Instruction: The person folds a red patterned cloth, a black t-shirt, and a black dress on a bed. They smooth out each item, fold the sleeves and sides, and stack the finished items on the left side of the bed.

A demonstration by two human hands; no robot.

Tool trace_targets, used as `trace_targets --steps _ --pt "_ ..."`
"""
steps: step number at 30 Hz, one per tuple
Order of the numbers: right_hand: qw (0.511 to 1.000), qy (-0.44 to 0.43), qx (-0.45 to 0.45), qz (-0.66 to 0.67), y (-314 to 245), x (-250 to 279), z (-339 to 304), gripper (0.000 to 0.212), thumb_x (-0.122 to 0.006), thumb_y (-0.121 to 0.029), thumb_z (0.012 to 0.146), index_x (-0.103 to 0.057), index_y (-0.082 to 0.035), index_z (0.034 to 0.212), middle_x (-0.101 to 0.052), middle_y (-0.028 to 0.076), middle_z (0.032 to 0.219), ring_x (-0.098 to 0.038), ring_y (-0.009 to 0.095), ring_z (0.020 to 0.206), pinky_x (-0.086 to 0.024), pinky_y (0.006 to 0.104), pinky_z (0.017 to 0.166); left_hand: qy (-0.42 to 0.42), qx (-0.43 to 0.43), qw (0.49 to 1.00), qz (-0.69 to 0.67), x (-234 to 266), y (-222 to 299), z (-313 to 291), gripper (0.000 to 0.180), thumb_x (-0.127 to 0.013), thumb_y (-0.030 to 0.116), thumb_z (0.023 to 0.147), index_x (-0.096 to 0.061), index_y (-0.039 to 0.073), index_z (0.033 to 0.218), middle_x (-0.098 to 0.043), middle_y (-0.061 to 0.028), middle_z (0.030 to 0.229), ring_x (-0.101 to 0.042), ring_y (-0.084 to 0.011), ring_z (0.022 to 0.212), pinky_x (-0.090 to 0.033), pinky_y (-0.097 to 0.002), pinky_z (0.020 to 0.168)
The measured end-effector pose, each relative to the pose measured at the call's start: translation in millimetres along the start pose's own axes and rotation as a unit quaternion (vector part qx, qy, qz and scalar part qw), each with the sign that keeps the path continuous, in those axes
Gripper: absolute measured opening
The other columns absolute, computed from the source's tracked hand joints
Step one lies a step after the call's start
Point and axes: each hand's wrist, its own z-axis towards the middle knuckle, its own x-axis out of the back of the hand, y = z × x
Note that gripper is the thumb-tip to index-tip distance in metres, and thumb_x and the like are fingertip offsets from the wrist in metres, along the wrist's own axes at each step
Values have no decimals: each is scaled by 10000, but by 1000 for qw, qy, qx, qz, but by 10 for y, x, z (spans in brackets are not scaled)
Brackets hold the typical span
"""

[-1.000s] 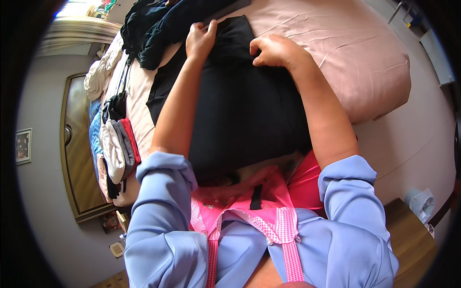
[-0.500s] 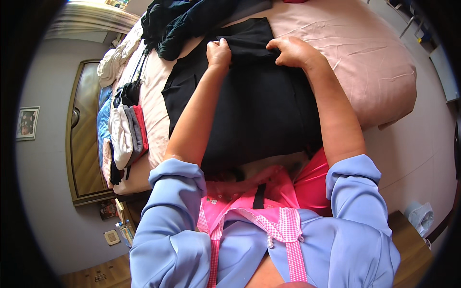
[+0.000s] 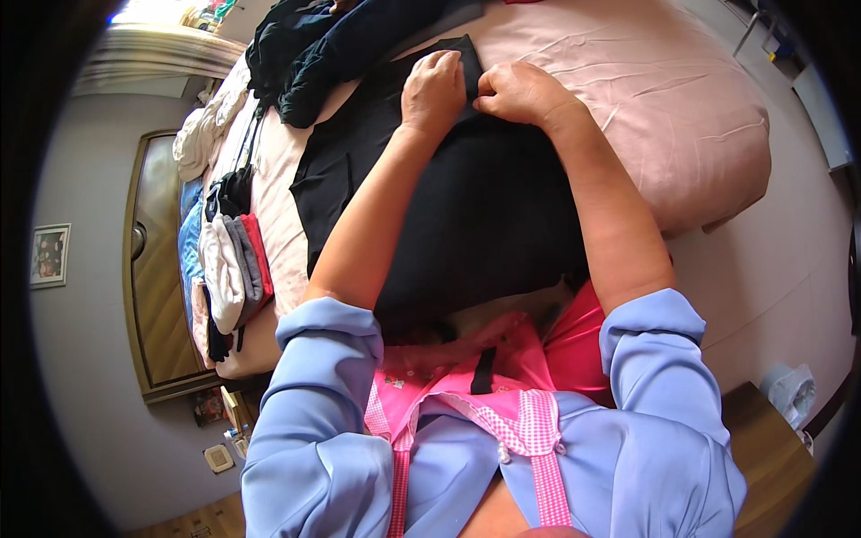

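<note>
A black garment (image 3: 484, 206) is held at its far edge by both hands on a pink-sheeted bed (image 3: 655, 99).

The garment is spread flat across the bed, stretching from the person's waist up to the hands. The left hand (image 3: 432, 90) is closed on the upper edge, fingers curled over the cloth; the right hand (image 3: 518, 91) is clenched on the same edge, just beside it. A heap of dark clothes (image 3: 332, 45) is seen beyond the left hand, and folded items (image 3: 231, 269) are stacked at the bed's left side.
</note>
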Motion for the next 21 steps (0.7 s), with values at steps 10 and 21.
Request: trace_targets --steps 10,21 --pt "1000 -17 -2 -15 61 -135 46 211 -595 -254 786 -660 -107 923 -663 111 889 -616 265 893 -475 372 792 -126 237 963 -39 -375 -441 -29 591 -472 454 863 -463 31 1275 -533 -183 1238 -469 -333 1178 -366 -446 973" --pt "1000 -8 -23 -5 60 -170 40 235 -579 -256 783 -648 -105 949 -663 99 897 -612 253 889 -473 363 779 -94 185 974 -91 -384 -850 109 341 -618 336 841 -564 23 966 -643 -158 880 -630 -282 841 -490 -371 727"
